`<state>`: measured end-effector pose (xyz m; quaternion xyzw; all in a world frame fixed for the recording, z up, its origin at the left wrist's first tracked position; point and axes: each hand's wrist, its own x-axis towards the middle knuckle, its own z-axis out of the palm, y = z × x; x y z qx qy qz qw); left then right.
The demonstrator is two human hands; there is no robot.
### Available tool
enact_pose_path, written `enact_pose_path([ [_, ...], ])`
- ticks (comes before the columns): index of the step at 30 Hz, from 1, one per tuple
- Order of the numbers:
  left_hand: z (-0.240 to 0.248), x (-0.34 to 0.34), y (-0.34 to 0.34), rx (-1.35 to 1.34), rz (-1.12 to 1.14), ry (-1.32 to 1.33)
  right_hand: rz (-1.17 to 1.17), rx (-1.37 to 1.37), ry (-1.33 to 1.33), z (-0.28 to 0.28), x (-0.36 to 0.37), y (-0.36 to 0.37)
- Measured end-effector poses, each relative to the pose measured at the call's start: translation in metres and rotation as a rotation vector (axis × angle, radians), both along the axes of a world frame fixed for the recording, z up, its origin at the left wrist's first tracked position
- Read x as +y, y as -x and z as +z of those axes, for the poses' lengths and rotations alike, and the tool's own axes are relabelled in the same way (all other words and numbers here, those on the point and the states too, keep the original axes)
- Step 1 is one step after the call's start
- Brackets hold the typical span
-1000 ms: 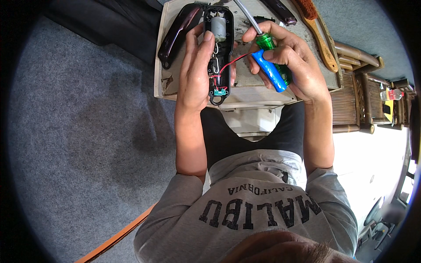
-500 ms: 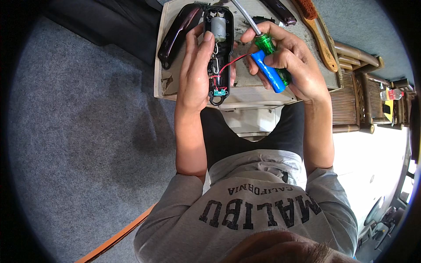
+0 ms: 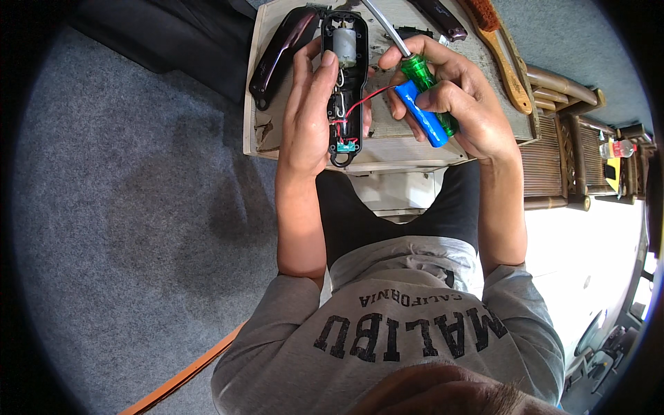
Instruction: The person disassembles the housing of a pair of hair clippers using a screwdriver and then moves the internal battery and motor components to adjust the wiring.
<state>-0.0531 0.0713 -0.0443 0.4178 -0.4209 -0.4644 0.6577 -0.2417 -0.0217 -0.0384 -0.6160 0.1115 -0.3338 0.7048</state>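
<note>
My left hand (image 3: 308,114) is wrapped round an opened black hair clipper housing (image 3: 360,90), upright with its hanging loop toward me. Inside it sit a silver motor (image 3: 344,47), loose wires and a small green circuit board (image 3: 346,147). A red wire (image 3: 369,95) runs from the housing to a blue cylindrical battery (image 3: 423,116). My right hand (image 3: 474,104) pinches that battery under the thumb. The same hand also holds a screwdriver with a green see-through handle (image 3: 417,68), its metal shaft pointing up and left.
A dark clipper cover (image 3: 287,52) lies left of the housing on the wooden table (image 3: 266,135). Another dark cover (image 3: 440,19) and a wooden-handled brush (image 3: 508,69) lie at the back right, with small black parts (image 3: 415,32) between. A bamboo bench (image 3: 543,162) stands to the right.
My right thumb has shifted slightly on the battery, and the battery and screwdriver have tilted a little. The left hand and housing stay in place.
</note>
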Motion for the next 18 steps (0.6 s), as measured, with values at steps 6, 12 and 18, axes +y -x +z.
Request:
enact_pose_path([
  [6,-0.0004,-0.0007,-0.0005,-0.004,-0.003,-0.008,-0.005,-0.014,0.001,-0.002,-0.0002,-0.001],
  [12,-0.0035,-0.0001,-0.0025,0.038,-0.028,0.007,-0.024,0.003,-0.006,0.0007,0.0021,-0.0017],
  [18,-0.0004,-0.0009,0.0019,0.011,0.028,0.021,-0.017,0.018,-0.024,0.0014,0.0021,-0.0006],
])
